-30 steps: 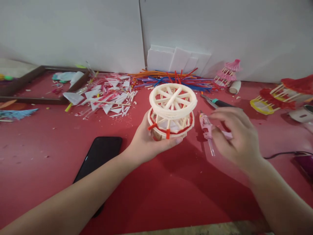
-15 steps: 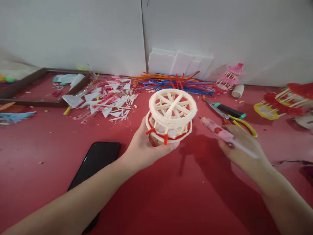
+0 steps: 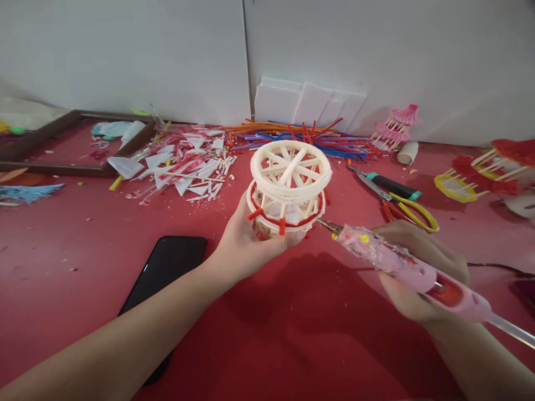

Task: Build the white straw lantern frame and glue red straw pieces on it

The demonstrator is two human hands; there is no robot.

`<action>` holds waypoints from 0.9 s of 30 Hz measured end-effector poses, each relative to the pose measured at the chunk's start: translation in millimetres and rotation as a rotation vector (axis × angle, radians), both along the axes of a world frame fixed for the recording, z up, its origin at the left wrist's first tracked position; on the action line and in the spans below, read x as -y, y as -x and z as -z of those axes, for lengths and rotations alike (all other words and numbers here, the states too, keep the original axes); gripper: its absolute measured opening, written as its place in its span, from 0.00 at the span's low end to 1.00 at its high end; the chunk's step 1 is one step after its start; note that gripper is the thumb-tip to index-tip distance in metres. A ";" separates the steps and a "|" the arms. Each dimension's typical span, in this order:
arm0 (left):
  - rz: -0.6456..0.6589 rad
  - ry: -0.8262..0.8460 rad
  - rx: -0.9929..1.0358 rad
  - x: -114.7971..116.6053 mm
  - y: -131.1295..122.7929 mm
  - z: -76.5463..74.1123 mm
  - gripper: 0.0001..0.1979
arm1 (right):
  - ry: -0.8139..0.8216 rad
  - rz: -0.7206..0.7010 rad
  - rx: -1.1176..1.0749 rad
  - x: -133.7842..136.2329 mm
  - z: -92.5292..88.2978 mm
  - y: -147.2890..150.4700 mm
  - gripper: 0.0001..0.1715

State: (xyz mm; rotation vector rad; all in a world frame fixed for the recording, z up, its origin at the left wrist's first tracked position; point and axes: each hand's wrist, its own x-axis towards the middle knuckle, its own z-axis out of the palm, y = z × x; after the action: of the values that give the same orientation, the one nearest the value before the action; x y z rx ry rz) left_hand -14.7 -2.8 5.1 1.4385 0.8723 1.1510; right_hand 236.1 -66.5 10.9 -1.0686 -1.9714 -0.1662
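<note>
My left hand (image 3: 251, 239) is closed around the lower part of a cream, wheel-topped craft model (image 3: 292, 172). The model has two rings joined by short sticks, with red trim and small red tabs on the lower ring. In my right hand (image 3: 422, 262) is a pink hot glue gun (image 3: 388, 259) with a clear glue stick coming out of its back end. Its metal nozzle points left, close to the right edge of the lower ring; whether it touches is unclear. My left fingers behind the model are hidden.
A black phone (image 3: 175, 259) lies left of my forearm. Scissors (image 3: 388, 195) lie to the right. Behind are paper scraps (image 3: 188, 161), coloured pipe cleaners (image 3: 334, 145) and a picture frame (image 3: 75, 168). A pink tiered model (image 3: 395, 128) and red-and-yellow models (image 3: 476, 175) stand right.
My right hand has turned the glue gun and brought its nozzle left to the model's lower ring. The model has shifted slightly up and left in my left hand.
</note>
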 end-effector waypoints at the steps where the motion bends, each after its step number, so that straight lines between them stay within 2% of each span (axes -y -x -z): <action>1: -0.004 0.010 0.008 0.2 -0.2 0.5 0.47 | 0.006 -0.061 -0.015 -1.8 -0.5 0.2 0.15; 3: -0.006 0.029 0.017 0.8 -1.0 -0.1 0.48 | 0.020 -0.156 -0.051 -4.2 -1.1 0.3 0.17; 10: -0.009 0.045 -0.006 3.0 -3.4 -7.3 0.46 | 0.042 -0.192 -0.026 -3.7 -3.2 1.1 0.17; 16: 0.002 0.043 -0.008 0.9 -2.2 -4.4 0.39 | 0.043 -0.171 -0.016 -4.3 -3.9 1.8 0.17; 22: 0.024 0.025 -0.020 -0.1 -0.9 -3.8 0.30 | 0.078 -0.154 -0.066 -2.7 3.3 -2.5 0.15; 27: 0.031 0.020 -0.018 0.1 -0.4 -3.8 0.30 | 0.074 -0.150 -0.041 -2.7 2.2 -2.3 0.14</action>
State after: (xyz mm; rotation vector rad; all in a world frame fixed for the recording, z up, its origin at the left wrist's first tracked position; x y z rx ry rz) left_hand -14.3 -2.9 9.0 1.4431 0.8688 1.1046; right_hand 238.4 -63.8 8.7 -0.9587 -2.0249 0.0088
